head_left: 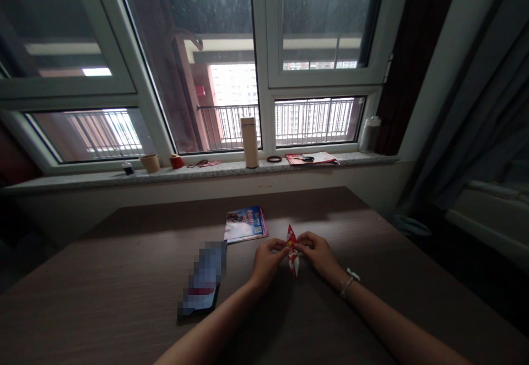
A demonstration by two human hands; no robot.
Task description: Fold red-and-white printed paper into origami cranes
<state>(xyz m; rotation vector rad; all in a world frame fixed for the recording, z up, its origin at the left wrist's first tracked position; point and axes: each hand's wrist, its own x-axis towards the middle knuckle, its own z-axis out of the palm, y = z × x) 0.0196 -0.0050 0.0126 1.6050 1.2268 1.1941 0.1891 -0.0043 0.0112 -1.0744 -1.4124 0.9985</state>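
A piece of folded paper (292, 263), red and white with pointed ends, is held upright just above the brown table (144, 255). My left hand (268, 257) pinches its left side between thumb and fingers. From the right, my right hand (318, 252) grips the opposite side in the same way, and a pale band (350, 283) circles that wrist. To the left of my left forearm lies a phone (202, 282), its screen blurred out. Beyond my left hand rests a small stack of printed sheets (246, 224), blue and pink on top.
Along the stone windowsill (215, 171) stand a beige flask (249, 143), a tan cup (150, 162), a small red container (176, 161) and a clear bottle (370, 135). Scissors (306, 159) lie on red and white papers (326, 159) there. Curtains (467, 89) hang at the right.
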